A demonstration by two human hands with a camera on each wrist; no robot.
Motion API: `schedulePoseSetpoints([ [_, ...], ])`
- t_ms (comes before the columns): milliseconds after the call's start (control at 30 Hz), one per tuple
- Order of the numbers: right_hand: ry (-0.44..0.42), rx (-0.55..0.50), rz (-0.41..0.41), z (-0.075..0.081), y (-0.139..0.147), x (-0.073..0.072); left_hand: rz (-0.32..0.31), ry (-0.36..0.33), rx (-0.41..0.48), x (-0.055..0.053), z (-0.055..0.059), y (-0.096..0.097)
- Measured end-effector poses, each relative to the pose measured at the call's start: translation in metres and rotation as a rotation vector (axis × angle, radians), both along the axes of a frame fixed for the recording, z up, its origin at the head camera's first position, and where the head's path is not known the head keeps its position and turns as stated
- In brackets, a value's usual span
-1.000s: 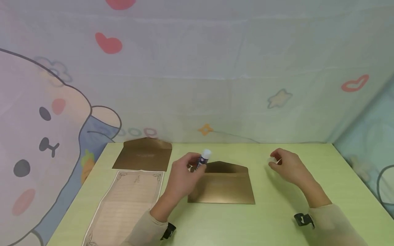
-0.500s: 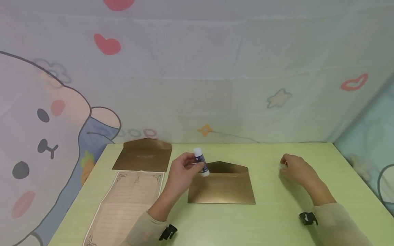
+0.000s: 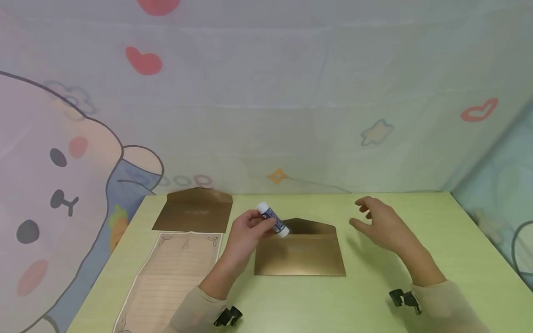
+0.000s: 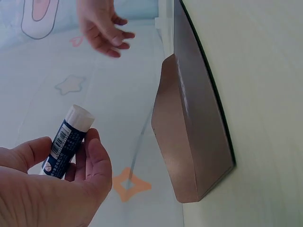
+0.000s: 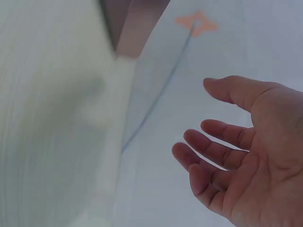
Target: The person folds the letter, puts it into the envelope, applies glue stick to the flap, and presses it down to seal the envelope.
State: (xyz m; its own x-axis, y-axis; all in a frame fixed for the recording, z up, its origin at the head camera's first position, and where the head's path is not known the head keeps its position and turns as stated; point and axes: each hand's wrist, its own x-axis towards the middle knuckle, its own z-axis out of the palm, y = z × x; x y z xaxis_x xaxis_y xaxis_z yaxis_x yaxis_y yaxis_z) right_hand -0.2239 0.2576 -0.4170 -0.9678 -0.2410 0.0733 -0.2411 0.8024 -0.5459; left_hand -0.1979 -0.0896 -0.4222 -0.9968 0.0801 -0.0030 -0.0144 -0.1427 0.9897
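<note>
Blue-and-white, the glue stick (image 3: 272,219) tilts in the left hand (image 3: 244,233), pinched mid-barrel, seemingly to keep both ends free; just right of that hand lies an envelope (image 3: 300,259), unfolded; farther right, the right hand (image 3: 381,226) hovers empty, loosely spread.

Glue stick (image 3: 273,219): white-ended cylinder, dark-blue label with barcode; tilted, pinched between thumb and fingers of left hand (image 3: 245,232), raised clear of envelope. Bronze-brown envelope (image 3: 300,259): lying on pale green table (image 3: 300,305), pointed flap unfolded along far edge.
</note>
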Motion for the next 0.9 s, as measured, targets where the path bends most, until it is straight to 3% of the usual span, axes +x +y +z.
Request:
schedulePoseSetpoints([
  [167, 0.061, -0.146, 0.079, 0.009, -0.047, 0.014, 0.002, -0.023, 0.04, 0.0, -0.001, 0.0],
  [467, 0.092, -0.375, 0.2, 0.004, -0.112, 0.026, 0.024, -0.062, 0.117, 0.001, -0.003, 0.002],
  [667, 0.116, -0.418, 0.175, -0.006, -0.135, 0.031, 0.037, -0.075, 0.177, 0.001, -0.006, 0.006],
  [900, 0.272, -0.372, 0.144, -0.018, -0.144, 0.034, 0.024, -0.087, 0.195, 0.004, -0.009, 0.01],
])
